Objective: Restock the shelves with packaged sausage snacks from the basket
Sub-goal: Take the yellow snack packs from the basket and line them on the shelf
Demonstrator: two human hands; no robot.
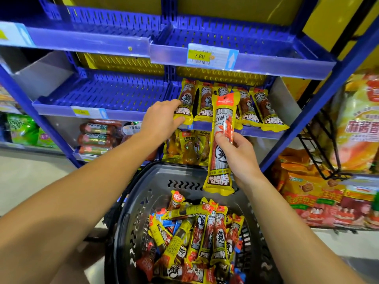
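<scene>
Sausage pack [222, 144] sits mid-frame above the basket [143, 193], pinched around its middle by the right hand [238, 152], looks light, slick and floppy so mid-body grip seems best, while the left hand [162, 117] fingers the leftmost shelf pack [185, 101].

Your left hand [162, 117] covers the lower left corner of the leftmost packet [185, 101] on the shelf, so you cannot see how the fingertips meet it. The packet in your right hand [238, 152] hides part of the shelf row [244, 107] behind it. The small yellow price label [82, 112] is too blurred to read. The basket [143, 201] is cut by the bottom edge, and its lower packets are buried under others. The bags on the right [361, 124] run out of the picture.
</scene>
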